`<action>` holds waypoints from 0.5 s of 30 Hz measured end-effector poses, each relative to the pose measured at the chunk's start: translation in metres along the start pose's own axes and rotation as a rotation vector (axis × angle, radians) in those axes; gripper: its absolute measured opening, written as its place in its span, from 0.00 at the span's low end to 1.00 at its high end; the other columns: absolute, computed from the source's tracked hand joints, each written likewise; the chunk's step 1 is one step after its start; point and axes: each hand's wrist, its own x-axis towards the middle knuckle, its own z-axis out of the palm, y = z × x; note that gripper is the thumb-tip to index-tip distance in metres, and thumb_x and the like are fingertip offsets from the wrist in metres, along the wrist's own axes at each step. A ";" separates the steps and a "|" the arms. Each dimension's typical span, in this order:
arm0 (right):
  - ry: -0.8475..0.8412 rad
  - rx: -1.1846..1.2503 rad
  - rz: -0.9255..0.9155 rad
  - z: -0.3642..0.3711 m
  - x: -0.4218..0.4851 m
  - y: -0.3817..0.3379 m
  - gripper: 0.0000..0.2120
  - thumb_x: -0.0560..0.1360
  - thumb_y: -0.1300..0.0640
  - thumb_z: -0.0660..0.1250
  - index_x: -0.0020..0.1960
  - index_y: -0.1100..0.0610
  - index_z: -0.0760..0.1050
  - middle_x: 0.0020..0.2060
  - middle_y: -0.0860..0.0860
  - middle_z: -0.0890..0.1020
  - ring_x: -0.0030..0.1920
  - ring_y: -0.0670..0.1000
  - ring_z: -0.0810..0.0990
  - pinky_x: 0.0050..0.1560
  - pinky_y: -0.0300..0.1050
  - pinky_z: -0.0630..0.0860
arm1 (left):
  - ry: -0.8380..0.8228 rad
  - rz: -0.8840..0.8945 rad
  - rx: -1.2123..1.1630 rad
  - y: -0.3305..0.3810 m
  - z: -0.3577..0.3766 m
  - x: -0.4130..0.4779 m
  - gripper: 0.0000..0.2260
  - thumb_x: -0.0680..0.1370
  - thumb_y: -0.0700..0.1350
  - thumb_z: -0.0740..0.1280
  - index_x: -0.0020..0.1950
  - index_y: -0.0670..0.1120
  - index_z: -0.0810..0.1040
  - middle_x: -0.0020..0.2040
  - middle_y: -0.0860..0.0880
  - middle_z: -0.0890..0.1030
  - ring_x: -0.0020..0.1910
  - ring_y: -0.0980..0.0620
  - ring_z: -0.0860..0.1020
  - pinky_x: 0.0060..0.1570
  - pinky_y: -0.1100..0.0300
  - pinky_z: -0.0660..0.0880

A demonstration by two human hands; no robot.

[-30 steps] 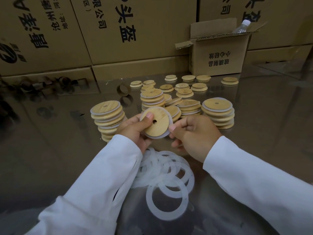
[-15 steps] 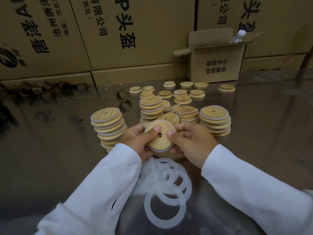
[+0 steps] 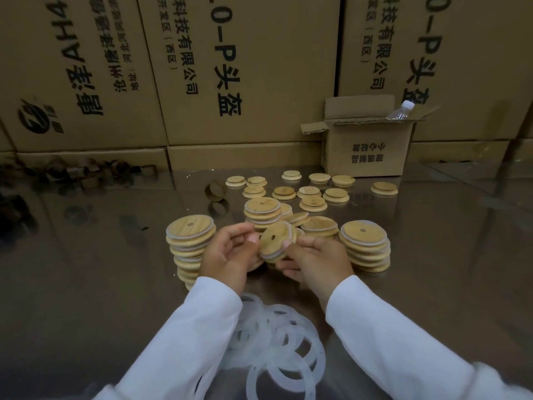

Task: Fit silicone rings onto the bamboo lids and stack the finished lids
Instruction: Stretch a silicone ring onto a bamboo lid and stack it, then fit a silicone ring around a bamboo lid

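Note:
A round bamboo lid (image 3: pixel 276 241) with a small centre hole and a pale silicone ring around its rim is held tilted between my left hand (image 3: pixel 227 256) and my right hand (image 3: pixel 315 262), thumbs on its face. Stacks of ringed lids stand around it: one at the left (image 3: pixel 189 243), one at the right (image 3: pixel 366 246), one behind (image 3: pixel 262 213). Loose translucent silicone rings (image 3: pixel 277 345) lie in a heap between my white sleeves. Bare lids (image 3: pixel 313 194) are scattered farther back.
The shiny metal table (image 3: pixel 101 284) reflects everything. A wall of big cardboard cartons (image 3: pixel 230 76) stands behind it. A small open carton (image 3: pixel 366 145) with a plastic bottle (image 3: pixel 401 111) sits at the back right. Cardboard tape cores (image 3: pixel 215 190) lie at the back left.
The view has tilted up, so hands and stacks sit lower in frame. The lid has turned between my fingers and now tilts more toward the right hand.

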 end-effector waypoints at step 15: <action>0.151 -0.245 -0.229 -0.014 -0.002 -0.026 0.10 0.70 0.63 0.70 0.45 0.52 0.72 0.32 0.51 0.83 0.34 0.49 0.83 0.41 0.47 0.80 | -0.304 0.155 0.255 -0.004 0.006 -0.010 0.13 0.76 0.35 0.64 0.49 0.54 0.78 0.51 0.53 0.81 0.53 0.61 0.78 0.56 0.65 0.73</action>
